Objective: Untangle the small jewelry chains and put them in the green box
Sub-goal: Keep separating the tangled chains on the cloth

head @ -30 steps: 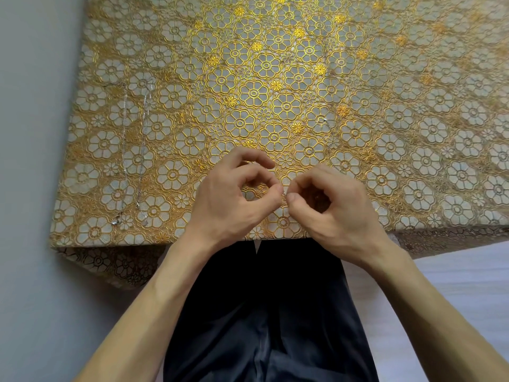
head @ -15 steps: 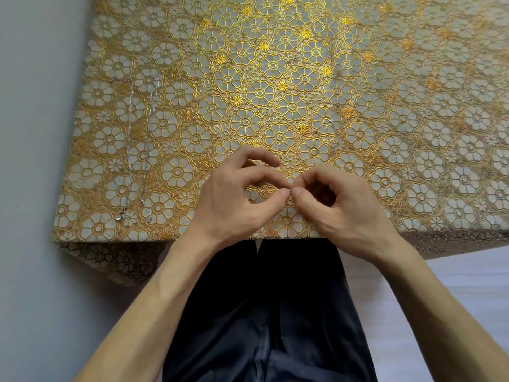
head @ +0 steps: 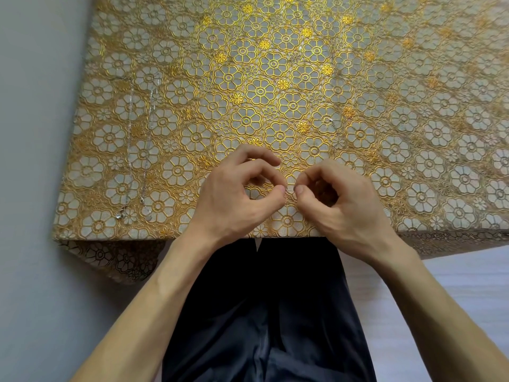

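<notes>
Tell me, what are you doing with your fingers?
A person at a table with a gold flowered cloth is working on a tiny silver chain. The left hand and right hand each pinch it near the front edge. More chain strands lie straight on the left. No green box shows.
</notes>
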`<state>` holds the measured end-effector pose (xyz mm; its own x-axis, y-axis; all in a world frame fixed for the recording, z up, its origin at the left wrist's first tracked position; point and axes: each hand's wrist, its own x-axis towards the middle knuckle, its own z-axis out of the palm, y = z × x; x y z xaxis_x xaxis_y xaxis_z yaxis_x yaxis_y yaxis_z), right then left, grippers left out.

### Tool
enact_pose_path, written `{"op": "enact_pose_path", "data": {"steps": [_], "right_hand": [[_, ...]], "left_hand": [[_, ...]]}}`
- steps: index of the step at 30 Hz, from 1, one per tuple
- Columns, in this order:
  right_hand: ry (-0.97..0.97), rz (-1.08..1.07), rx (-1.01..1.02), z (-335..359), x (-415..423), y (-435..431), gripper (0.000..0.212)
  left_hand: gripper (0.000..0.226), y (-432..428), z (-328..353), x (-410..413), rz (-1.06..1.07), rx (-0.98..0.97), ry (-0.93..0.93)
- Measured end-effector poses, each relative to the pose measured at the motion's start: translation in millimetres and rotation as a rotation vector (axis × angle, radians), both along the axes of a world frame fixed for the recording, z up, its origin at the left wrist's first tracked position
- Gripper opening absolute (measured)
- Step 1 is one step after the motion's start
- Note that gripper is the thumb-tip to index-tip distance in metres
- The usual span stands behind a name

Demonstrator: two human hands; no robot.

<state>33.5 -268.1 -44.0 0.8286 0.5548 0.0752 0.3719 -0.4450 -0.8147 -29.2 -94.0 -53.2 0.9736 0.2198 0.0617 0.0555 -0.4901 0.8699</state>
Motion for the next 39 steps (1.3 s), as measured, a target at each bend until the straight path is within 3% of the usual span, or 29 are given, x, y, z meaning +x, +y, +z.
{"op": "enact_pose_path", "data": {"steps": [4, 10, 19, 39], "right_hand": [[0.013, -0.013, 0.031, 0, 2, -2, 0.006], [-0.086, -0.002, 0.029, 2, 2, -4, 0.005], [-0.239, 0.099, -0.117, 1, 6, -1, 0.010], [0.027, 0.044, 0.024, -5, 2, -1, 0.004]], "left_hand": [[0.007, 0, 0, 0, 0.004, -0.003, 0.017], [0.013, -1, 0, 0, -0.011, 0.011, -0.006], [0.013, 0, -1, 0, -0.028, 0.052, -0.012], [0.014, -3, -2, -2, -0.029, 0.102, -0.028]]}}
